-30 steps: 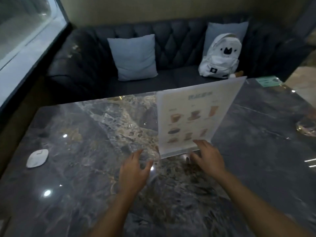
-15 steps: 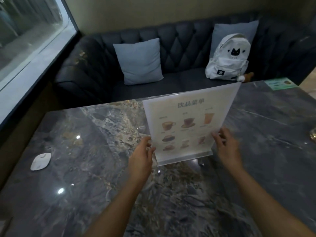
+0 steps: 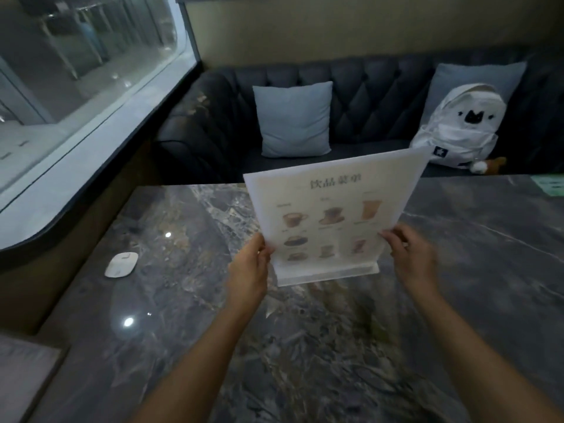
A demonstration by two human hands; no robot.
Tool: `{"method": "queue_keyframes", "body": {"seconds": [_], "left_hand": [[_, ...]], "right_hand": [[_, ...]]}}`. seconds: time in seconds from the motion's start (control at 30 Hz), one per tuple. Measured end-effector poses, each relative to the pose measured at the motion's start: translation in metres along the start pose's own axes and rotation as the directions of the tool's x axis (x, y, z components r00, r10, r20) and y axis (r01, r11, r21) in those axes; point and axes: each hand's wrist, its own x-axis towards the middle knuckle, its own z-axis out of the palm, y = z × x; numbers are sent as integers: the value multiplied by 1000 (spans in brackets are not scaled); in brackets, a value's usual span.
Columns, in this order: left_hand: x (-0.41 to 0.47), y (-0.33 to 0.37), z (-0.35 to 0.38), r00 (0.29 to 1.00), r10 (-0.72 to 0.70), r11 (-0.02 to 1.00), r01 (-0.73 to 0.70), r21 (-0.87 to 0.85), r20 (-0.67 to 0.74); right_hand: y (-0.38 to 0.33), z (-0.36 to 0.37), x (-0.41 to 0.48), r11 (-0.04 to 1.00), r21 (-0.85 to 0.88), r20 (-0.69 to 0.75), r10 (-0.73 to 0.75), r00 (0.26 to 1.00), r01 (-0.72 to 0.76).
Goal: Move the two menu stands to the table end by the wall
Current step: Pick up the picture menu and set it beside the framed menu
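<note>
A clear acrylic menu stand with a drinks sheet showing cups stands upright in the middle of the dark marble table, its base just above or on the surface. My left hand grips its lower left edge. My right hand grips its lower right edge. A green menu card lies flat at the table's far right edge, mostly cut off by the frame.
A small white oval device lies on the table's left part near the window wall. Behind the table runs a dark tufted sofa with a grey cushion and a white backpack.
Both hands went from the stand's base to its side edges and closed on them. The stand turned to face me squarely and sits further left on the table.
</note>
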Motion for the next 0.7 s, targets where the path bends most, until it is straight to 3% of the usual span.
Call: {"method": "queue_keyframes", "body": {"seconds": [0.53,0.7], "left_hand": [[1,-82,-190,941,-169,977,200,78,-294],[-7,-117,-247,875,-287,948,318,16,-391]], "right_hand": [[-127,197,-11,970,69,258,-242,935,232],[-164,265,-26,954,126,332,-299,894,273]]}}
